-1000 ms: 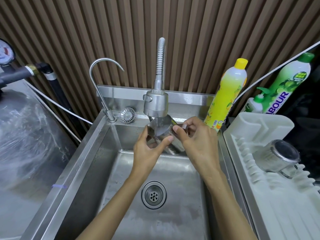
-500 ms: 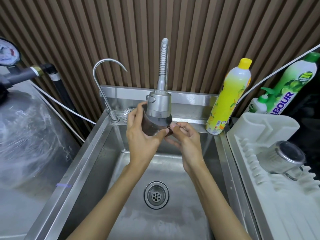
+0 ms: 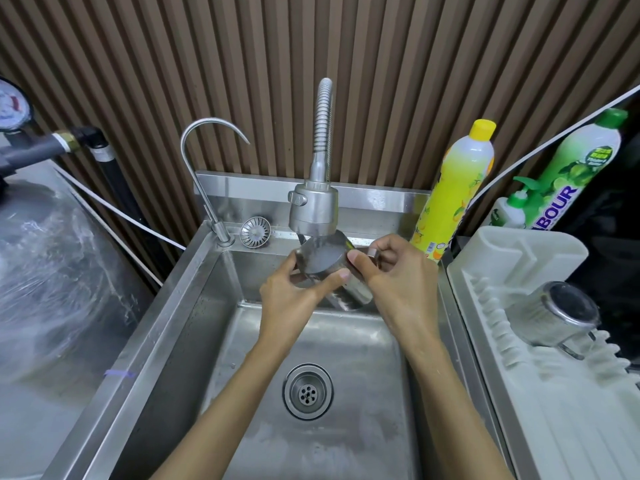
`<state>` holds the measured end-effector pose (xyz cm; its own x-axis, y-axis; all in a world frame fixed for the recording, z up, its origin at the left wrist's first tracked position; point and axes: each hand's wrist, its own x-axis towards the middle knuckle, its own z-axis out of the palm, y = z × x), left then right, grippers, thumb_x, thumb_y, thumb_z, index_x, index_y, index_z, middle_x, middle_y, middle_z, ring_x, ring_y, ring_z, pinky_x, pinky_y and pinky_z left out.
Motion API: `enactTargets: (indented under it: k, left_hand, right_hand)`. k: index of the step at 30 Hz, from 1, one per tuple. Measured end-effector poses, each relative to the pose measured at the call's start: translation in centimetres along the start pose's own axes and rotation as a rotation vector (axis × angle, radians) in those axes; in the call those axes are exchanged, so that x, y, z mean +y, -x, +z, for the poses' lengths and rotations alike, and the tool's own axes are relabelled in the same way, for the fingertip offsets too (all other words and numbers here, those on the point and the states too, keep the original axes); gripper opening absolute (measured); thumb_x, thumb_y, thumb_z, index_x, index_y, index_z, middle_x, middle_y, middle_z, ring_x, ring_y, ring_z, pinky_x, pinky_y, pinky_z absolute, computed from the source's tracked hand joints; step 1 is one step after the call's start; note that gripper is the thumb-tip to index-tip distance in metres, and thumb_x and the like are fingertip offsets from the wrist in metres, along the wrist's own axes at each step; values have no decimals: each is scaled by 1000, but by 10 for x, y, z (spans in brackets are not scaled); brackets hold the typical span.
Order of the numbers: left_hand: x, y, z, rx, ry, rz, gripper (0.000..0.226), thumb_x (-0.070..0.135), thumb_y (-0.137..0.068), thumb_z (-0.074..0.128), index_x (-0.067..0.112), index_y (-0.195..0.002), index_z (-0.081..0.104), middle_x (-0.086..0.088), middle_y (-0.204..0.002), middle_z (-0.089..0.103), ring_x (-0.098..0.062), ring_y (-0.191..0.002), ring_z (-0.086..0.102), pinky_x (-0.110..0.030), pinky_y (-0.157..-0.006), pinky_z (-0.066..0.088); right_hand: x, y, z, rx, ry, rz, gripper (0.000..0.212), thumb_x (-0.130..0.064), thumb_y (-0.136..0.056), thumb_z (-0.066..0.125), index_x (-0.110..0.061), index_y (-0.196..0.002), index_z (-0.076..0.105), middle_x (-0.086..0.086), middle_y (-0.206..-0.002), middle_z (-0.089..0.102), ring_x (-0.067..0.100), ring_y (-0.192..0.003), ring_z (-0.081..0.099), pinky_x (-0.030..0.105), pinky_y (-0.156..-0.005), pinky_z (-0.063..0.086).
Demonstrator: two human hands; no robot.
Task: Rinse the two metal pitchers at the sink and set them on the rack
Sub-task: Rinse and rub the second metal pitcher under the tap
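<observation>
A small metal pitcher [image 3: 323, 259] is held tilted under the spray faucet head [image 3: 313, 211], its mouth turned up toward the running water. My left hand [image 3: 294, 299] grips its left side and rim. My right hand [image 3: 398, 282] holds it by the handle on the right. A second metal pitcher [image 3: 554, 315] lies on its side on the white dish rack [image 3: 519, 393] at the right, mouth facing me. Below both hands is the steel sink basin [image 3: 173, 341] with its drain [image 3: 307, 390].
A thin gooseneck tap [image 3: 204, 150] and a round strainer [image 3: 255, 231] stand on the sink's back ledge. A yellow detergent bottle [image 3: 457, 188] and green bottles [image 3: 571, 168] stand at back right. A plastic-wrapped tank [image 3: 45, 271] fills the left.
The pitcher has come down from against the faucet head and tilted mouth-up under the water. My left hand dropped lower; my right hand shifted right onto the handle.
</observation>
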<state>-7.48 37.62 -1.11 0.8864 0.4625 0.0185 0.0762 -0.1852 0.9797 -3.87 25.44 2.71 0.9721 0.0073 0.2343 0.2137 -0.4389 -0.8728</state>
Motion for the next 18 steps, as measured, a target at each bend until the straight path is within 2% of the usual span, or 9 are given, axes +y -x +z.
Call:
enactTargets:
  k: [2,5,7,10,12,15,17,18]
  left_hand:
    - [1,-2,4,-23,92,-10,58,40,-52,85,26,-104,65,8,-97,73,-3,-94,67,-24,-89,48]
    - [2,-9,11,9,221,31,62,5,-62,84,20,-116,58,3,-103,71,0,-91,66,-19,-83,50]
    - [2,-12,12,59,261,77,72,-6,-62,81,13,-125,53,-1,-112,67,-4,-100,64,-18,-86,51]
    - [2,-14,9,171,208,175,82,-2,-57,85,9,-130,50,-4,-125,58,-12,-116,57,-24,-98,48]
    - [5,-12,5,222,88,269,84,8,-54,87,15,-129,51,1,-123,56,-8,-113,55,-24,-97,47]
    - [13,-9,0,247,-54,361,87,10,-54,88,17,-132,49,6,-119,51,15,-106,48,-6,-91,38]
    - [17,-6,-3,268,-134,383,88,13,-52,90,14,-132,50,4,-113,47,23,-100,43,3,-86,31]
    - [18,-5,-4,285,-160,376,89,17,-52,90,12,-131,51,3,-110,45,22,-98,43,5,-84,29]
  right_hand:
    - [0,1,0,3,-71,-18,28,-20,-78,73,-25,-63,49,-5,-68,65,19,-73,65,33,-72,52]
    - [8,-3,2,-33,-307,23,25,-7,-80,70,-17,-69,50,-6,-89,71,3,-79,68,16,-73,53]
    - [14,-6,7,-106,-491,62,23,0,-83,65,-13,-72,48,-9,-98,70,-5,-86,67,10,-77,49]
    - [25,-10,18,-211,-702,121,24,-1,-86,61,-15,-72,47,-9,-106,69,1,-100,65,17,-88,48]
    - [31,-10,26,-274,-856,182,23,-1,-87,58,-14,-72,47,-1,-110,69,11,-106,64,28,-96,48]
    - [34,-5,33,-309,-976,261,18,-3,-89,56,-12,-75,50,4,-94,70,22,-98,63,29,-87,53]
    - [32,-2,33,-313,-922,269,13,-8,-89,57,-11,-78,51,-3,-77,71,17,-84,67,30,-80,57]
    - [31,-1,31,-312,-871,265,12,-11,-89,58,-11,-78,53,-5,-73,70,14,-79,68,31,-78,58]
